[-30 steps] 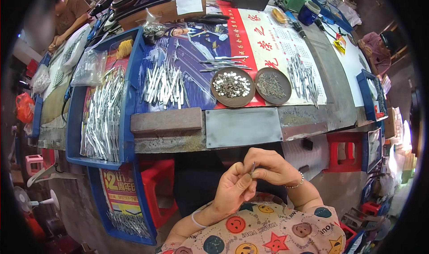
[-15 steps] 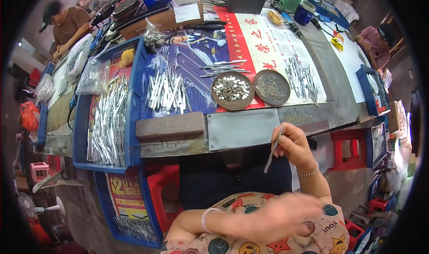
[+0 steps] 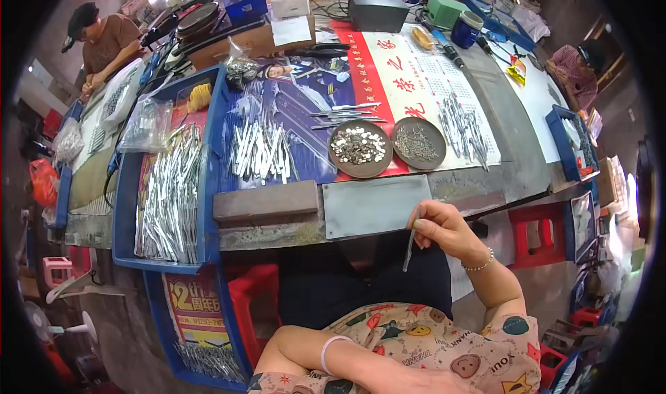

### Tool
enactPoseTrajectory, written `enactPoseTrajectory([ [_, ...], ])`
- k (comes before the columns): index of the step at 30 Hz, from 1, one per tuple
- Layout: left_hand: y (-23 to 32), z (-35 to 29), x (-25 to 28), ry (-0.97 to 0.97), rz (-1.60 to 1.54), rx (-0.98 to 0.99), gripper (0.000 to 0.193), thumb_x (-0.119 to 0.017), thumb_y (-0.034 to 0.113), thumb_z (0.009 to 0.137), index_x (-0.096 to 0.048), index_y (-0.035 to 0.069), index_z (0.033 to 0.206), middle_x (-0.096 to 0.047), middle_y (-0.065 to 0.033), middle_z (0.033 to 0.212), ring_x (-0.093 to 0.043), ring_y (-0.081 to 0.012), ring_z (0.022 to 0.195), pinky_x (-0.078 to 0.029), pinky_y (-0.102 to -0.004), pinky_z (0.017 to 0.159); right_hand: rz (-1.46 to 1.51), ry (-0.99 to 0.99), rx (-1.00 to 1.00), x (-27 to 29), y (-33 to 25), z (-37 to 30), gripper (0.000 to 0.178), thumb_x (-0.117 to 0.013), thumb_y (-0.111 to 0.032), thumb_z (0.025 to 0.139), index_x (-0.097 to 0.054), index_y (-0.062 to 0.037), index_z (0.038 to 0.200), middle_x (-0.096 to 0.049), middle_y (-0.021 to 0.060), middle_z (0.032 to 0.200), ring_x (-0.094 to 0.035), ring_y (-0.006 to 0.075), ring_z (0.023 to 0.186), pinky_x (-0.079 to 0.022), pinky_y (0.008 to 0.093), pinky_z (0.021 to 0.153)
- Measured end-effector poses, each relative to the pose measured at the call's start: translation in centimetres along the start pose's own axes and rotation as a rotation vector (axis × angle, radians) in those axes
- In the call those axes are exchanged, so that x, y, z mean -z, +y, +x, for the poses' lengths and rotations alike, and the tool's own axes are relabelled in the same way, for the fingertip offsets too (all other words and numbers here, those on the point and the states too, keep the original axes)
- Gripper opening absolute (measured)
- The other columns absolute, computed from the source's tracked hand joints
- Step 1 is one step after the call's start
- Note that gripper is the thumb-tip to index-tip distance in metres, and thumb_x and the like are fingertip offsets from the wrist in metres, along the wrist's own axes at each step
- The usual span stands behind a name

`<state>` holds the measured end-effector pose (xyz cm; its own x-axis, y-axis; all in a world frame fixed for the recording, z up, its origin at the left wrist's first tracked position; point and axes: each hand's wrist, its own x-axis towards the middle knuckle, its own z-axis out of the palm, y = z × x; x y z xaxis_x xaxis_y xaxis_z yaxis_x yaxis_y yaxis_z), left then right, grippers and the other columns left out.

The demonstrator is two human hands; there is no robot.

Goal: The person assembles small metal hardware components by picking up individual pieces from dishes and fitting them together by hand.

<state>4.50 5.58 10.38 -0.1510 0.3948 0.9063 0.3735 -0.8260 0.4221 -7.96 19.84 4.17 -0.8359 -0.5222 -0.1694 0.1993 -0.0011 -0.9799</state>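
Observation:
My right hand [image 3: 447,231] is closed, pinching a slim silvery metal strip [image 3: 408,252] between thumb and fingers. The strip hangs tilted downward over my lap, just off the table's near edge. Beyond it a grey metal plate [image 3: 374,207] lies along that edge. My left hand [image 3: 430,380] crosses low in front of my patterned shirt; the lower edge of the picture cuts it off and its fingers are hidden. Past the plate sit a brown dish of small shiny discs [image 3: 361,170] and another dish of tiny dark pieces [image 3: 423,164].
Similar strips lie in piles at the left [image 3: 260,151], middle [image 3: 347,114] and right [image 3: 465,130]. More fill a blue tray [image 3: 215,109]. A brown block [image 3: 266,201] lies beside the plate. Red stools [image 3: 538,234] stand below table height. Two people sit at the far sides.
My left hand has dropped from in front of my chest toward the lower edge of the picture. My right hand has shifted slightly left and down, still pinching the strip, which hangs more upright.

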Motion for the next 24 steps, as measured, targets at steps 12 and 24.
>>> enactPoseTrajectory([
  [12, 4.6, -7.9, 6.1, 0.695, 0.243, 0.638, 0.035, -0.052, -0.004, 0.084, -0.049, -0.005, 0.118, -0.054, -0.0171, 0.117, -0.054, -0.0238, 0.109, -0.041, -0.0327, 0.096, -0.053, -0.188, 0.131, -1.7, -2.9, 1.1, 0.013, -0.054, -0.012, 0.094, -0.056, 0.0006, 0.092, -0.055, 0.0044, 0.089, -0.051, 0.0097, 0.077, -0.044, 0.0239, 0.068],
  [24, 2.3, -10.2, 7.1, 1.243, -0.69, 0.713, 0.024, -0.05, 0.011, 0.096, -0.051, -0.003, 0.115, -0.062, -0.0135, 0.102, -0.063, -0.0194, 0.091, -0.049, -0.0304, 0.084, -0.091, -0.417, 0.297, -3.8, -1.8, 3.2, 0.009, -0.061, -0.01, 0.088, -0.061, -0.0033, 0.093, -0.054, 0.0073, 0.094, -0.054, 0.0172, 0.087, -0.044, 0.0286, 0.077],
])
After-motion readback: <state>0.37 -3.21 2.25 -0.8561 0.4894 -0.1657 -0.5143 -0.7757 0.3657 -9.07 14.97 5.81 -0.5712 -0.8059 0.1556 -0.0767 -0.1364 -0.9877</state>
